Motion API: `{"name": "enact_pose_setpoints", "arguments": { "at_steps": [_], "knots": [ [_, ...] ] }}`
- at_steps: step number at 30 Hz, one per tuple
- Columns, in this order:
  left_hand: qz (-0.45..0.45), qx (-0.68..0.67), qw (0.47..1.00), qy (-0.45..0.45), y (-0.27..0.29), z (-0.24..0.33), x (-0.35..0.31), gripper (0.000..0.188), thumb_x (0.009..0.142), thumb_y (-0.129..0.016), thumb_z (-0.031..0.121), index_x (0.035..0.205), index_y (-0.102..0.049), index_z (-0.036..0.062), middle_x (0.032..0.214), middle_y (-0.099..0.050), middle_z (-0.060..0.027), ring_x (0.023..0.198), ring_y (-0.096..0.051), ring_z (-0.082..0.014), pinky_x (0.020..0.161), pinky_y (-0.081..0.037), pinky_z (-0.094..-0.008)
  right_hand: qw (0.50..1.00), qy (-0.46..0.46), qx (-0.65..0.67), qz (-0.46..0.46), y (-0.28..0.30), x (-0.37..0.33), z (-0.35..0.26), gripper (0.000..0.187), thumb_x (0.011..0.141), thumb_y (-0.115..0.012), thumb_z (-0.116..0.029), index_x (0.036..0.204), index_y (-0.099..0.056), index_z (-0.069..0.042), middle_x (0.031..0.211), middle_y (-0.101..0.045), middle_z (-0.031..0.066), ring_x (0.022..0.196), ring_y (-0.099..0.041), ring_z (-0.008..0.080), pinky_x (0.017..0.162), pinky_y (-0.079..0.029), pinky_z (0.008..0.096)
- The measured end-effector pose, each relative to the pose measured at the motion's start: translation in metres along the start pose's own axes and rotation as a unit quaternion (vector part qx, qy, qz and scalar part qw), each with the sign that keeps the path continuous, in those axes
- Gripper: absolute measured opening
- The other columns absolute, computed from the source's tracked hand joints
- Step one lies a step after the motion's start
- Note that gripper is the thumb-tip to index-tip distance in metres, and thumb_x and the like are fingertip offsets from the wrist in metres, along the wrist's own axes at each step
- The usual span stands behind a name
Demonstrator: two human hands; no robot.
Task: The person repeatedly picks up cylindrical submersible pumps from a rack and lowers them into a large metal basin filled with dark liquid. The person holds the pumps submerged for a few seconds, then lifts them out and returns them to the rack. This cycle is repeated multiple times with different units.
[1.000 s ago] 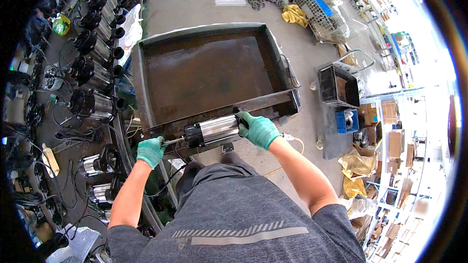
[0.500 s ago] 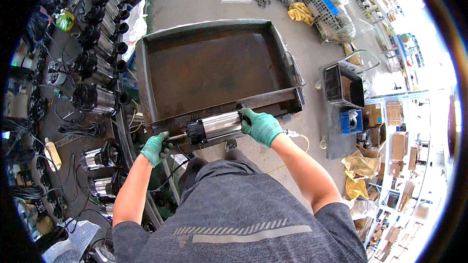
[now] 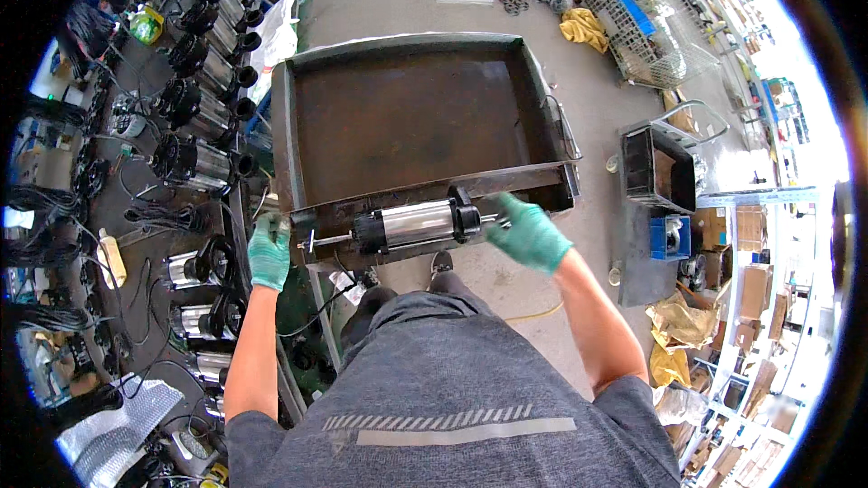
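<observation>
- Within rectangular metal tank [image 3: 285, 126]: rust-brown, wet-looking bottom.
- Along tank's near edge: polished cylinder [image 3: 418, 224], black ends, slim rod [image 3: 333, 240].
- By tank's near-left corner: left hand [image 3: 269, 251], grip loose, off rod.
- At cylinder's right end: right hand [image 3: 533, 239], cannot tell whether clamped.
- Right of tank: blue bin [image 3: 657, 237], pale piece [image 3: 672, 233] inside.

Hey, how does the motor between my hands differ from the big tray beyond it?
The motor is shiny silver and black, while the tray is mostly dull brown. The motor is rounded and the tray rectangular. The motor is much smaller than the tray. Both run longest from side to side.
</observation>
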State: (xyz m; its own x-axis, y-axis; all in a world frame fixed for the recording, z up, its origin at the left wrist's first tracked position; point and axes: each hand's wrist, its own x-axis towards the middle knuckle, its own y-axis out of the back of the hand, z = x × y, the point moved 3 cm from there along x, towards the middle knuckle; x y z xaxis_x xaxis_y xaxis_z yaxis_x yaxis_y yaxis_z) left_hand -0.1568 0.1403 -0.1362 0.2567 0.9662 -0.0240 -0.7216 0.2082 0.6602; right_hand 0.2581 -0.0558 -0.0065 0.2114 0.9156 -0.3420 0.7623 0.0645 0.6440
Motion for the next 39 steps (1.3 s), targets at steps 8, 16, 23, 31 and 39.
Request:
{"name": "enact_pose_setpoints", "arguments": {
  "at_steps": [8, 16, 23, 31, 39],
  "knots": [
    [-0.251, -0.374, 0.884, -0.127, -0.066, 0.231, -0.067, 0.087, 0.095, -0.075, 0.024, 0.162, -0.021, 0.0128, 0.155, -0.042, -0.0136, 0.14, -0.045, -0.0255, 0.114, -0.04, -0.0408, 0.933, 0.299, 0.013, 0.199, 0.018, -0.009, -0.115, 0.033, 0.08, -0.06, 0.008, 0.111, -0.063, -0.002, 0.106, -0.06, 0.0241, 0.095, -0.064, 0.0459, 0.082, -0.055, 0.049],
    [-0.037, -0.494, 0.867, -0.064, -0.096, 0.226, -0.062, 0.083, 0.097, -0.074, 0.036, 0.158, -0.024, 0.0136, 0.154, -0.039, -0.0065, 0.14, -0.043, -0.0232, 0.118, -0.038, -0.0391, 0.936, 0.321, -0.065, 0.132, -0.008, 0.026, -0.144, 0.039, 0.089, -0.068, -0.03, 0.119, -0.062, -0.006, 0.108, -0.063, 0.0198, 0.101, -0.063, 0.0419, 0.084, -0.053, 0.0542],
    [0.16, -0.625, 0.745, 0.169, -0.015, 0.149, -0.05, 0.044, 0.1, -0.056, 0.059, 0.101, -0.058, 0.0144, 0.065, -0.043, 0.0034, 0.045, -0.033, -0.0096, 0.04, -0.029, -0.0287, 0.944, 0.29, -0.057, 0.148, -0.012, 0.036, -0.097, 0.046, 0.091, -0.071, -0.023, 0.132, -0.06, -0.005, 0.115, -0.065, 0.0227, 0.104, -0.063, 0.0416, 0.089, -0.053, 0.0517],
    [0.215, -0.618, 0.704, 0.277, 0.018, 0.012, -0.061, 0.06, 0.096, -0.05, 0.075, 0.081, -0.053, 0.0168, 0.064, -0.043, 0.0031, 0.046, -0.033, -0.0115, 0.039, -0.025, -0.0281, 0.953, 0.181, -0.221, 0.101, -0.069, 0.052, -0.012, 0.03, 0.09, -0.072, -0.027, 0.112, -0.069, -0.008, 0.109, -0.067, 0.0154, 0.101, -0.064, 0.0367, 0.085, -0.051, 0.0507],
    [0.169, -0.612, 0.667, 0.389, 0.0, -0.03, -0.06, 0.018, 0.099, -0.06, 0.031, 0.088, -0.059, 0.0171, 0.064, -0.049, 0.0038, 0.043, -0.031, -0.0109, 0.039, -0.023, -0.0272, 0.94, 0.2, -0.201, 0.188, -0.078, 0.059, -0.01, 0.017, 0.083, -0.074, -0.021, 0.097, -0.071, -0.01, 0.1, -0.068, 0.0107, 0.094, -0.065, 0.0342, 0.079, -0.05, 0.0482]
  ]
}}
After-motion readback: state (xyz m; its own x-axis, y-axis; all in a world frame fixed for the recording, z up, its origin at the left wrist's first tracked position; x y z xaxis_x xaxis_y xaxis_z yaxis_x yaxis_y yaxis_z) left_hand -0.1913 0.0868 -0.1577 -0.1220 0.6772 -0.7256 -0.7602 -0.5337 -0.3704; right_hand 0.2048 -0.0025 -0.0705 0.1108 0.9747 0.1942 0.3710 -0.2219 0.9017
